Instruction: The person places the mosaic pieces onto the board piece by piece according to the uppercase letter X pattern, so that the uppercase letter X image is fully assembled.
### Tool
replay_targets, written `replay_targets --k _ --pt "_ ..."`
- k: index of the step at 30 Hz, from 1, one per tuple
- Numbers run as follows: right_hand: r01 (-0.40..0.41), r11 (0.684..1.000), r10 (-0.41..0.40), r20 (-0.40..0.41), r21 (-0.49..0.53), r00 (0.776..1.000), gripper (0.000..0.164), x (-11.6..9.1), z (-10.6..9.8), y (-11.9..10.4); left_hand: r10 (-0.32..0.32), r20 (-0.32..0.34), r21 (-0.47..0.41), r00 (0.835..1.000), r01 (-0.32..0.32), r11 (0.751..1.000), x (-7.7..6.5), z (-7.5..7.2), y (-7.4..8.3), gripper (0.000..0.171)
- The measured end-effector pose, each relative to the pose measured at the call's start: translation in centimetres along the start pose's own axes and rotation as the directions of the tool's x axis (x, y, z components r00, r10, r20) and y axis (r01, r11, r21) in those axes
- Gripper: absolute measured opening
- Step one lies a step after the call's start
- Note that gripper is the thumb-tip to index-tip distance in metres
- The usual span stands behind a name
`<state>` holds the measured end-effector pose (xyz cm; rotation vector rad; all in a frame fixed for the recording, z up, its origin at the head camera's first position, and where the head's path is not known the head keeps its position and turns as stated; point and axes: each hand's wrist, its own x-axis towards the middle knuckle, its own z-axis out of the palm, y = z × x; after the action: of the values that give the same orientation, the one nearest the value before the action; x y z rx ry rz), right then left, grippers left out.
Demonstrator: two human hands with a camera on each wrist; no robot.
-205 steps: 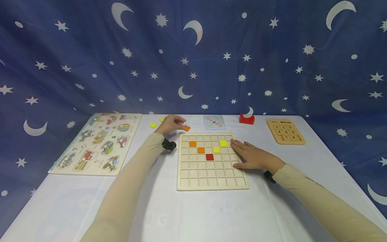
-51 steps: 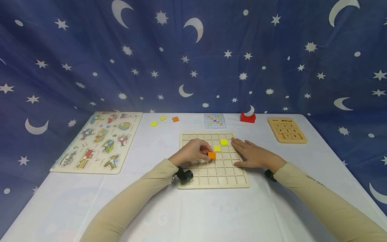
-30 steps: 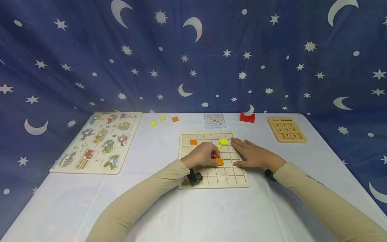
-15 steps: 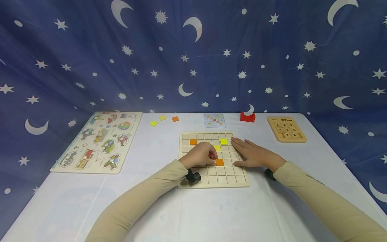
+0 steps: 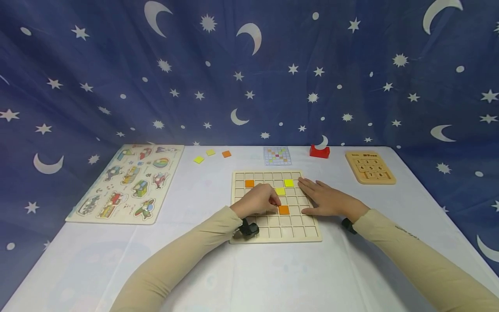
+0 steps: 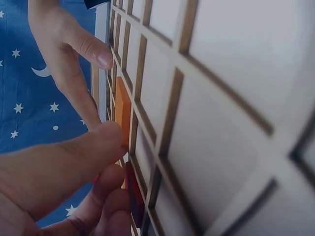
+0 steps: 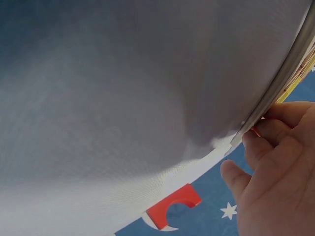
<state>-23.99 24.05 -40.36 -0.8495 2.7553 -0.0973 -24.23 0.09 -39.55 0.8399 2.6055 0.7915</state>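
Observation:
My left hand [image 5: 259, 202] is over the wooden grid board [image 5: 273, 239], fingers bent, tips right at the left edge of an orange tile [image 5: 284, 210]. In the left wrist view the thumb overlaps that tile [image 6: 123, 105], and the curled fingers lie beside a red tile [image 6: 134, 191]. I cannot tell whether the orange tile is pinched. Behind the hand lie another orange tile [image 5: 249, 183] and two yellow tiles, one nearer the middle [image 5: 280, 191], one farther up [image 5: 288, 183]. My right hand [image 5: 329, 201] rests with extended fingers on the board's right edge.
Beyond the board, two loose yellow tiles [image 5: 199, 160] and an orange one [image 5: 226, 154] lie left of a pattern card [image 5: 277, 156]. A red holder [image 5: 319, 152] and a wooden number board [image 5: 370, 168] stand right. A picture puzzle [image 5: 126, 184] occupies the left.
From beyond the board, my left hand has brought an orange tile over the grid and set it in a cell. Its fingertips have since drawn back slightly left. The right hand stays put.

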Motion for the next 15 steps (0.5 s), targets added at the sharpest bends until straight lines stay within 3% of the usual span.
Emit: replay_targets --k 15 --pt "-0.005 1.000 0.005 0.004 0.002 1.000 0.090 0.01 -0.04 -0.01 0.005 0.004 -0.038 1.000 -0.005 0.999 0.00 0.05 -0.39 0.011"
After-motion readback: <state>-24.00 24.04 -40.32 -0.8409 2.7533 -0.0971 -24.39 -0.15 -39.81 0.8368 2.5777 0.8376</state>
